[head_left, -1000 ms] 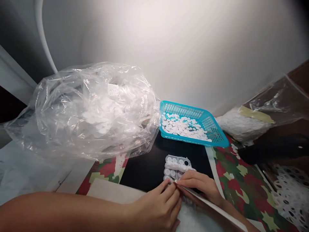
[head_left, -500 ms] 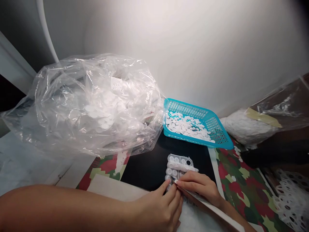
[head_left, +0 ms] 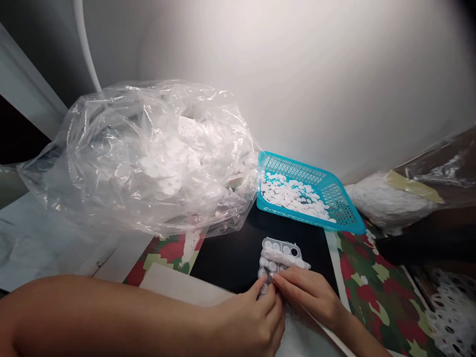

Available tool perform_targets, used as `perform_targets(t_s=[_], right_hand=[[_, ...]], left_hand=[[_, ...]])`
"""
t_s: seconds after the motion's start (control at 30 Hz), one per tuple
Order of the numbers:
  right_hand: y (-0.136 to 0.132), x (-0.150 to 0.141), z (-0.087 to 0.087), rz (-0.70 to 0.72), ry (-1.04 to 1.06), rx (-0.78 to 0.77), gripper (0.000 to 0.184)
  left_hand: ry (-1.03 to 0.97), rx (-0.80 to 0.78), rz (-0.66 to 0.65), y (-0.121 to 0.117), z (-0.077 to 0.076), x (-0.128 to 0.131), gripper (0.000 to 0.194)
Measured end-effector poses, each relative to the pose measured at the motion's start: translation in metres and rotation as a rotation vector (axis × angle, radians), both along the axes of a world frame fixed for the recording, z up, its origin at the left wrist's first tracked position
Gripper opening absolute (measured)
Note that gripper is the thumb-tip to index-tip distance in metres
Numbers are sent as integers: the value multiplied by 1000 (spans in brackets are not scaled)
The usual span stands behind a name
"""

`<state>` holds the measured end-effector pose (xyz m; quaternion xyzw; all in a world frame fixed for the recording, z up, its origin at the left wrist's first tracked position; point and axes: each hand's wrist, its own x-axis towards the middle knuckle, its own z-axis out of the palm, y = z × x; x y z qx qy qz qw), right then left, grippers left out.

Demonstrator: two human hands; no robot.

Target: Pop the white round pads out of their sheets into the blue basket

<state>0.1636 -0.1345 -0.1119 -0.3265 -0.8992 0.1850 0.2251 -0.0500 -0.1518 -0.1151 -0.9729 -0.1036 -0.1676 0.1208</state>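
A translucent plastic sheet with rows of round cups (head_left: 272,266) lies on a black mat (head_left: 230,258), a crumpled white strip (head_left: 286,257) across its far part. My left hand (head_left: 253,315) is closed at the sheet's near end, thumb on the left edge and fingers curled around it. Its fingertips meet those of my right hand (head_left: 314,295), which is pinched over the sheet's right side. Whatever small thing is between the right fingertips is too hidden to name. Below the right hand runs the pale edge of a flat sheet (head_left: 330,337).
A turquoise basket (head_left: 308,216) of small white discs (head_left: 293,193) stands behind the mat. Left of it bulges a big clear plastic bag (head_left: 148,158) of white pieces. At right are another filled bag (head_left: 394,201), camouflage-patterned cloth (head_left: 375,287) and white perforated scraps (head_left: 453,307).
The right hand's fingers have lowered and closed in a pinch against the left fingertips. The pale flat edge under it has dropped lower. The whole view has shifted slightly.
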Motion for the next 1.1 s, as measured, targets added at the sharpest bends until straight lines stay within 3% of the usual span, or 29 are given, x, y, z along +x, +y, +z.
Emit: perform_targets(t_s=[0.1, 0.17, 0.23, 0.43, 0.57, 0.93, 1.1], right_hand=[[4, -6, -1, 101, -64, 315, 30], [7, -9, -2, 71, -92, 371, 33], [9, -9, -1, 19, -64, 334, 33], [3, 0, 9, 15, 139, 10, 24], [-6, 9, 13, -78, 299, -159, 25], [-7, 11, 7, -27, 214, -100, 26], [-8, 13, 5, -18, 103, 4, 28]], left_hand=[[-6, -10, 2, 1, 1, 0, 34], [-15, -5, -2, 1, 0, 0, 34], [-22, -7, 11, 0, -1, 0, 35], [-29, -34, 25, -1, -5, 1, 39], [-37, -36, 43, -2, -5, 0, 39], [-43, -37, 37, -1, -4, 0, 41], [-29, -32, 29, -2, -3, 0, 39]])
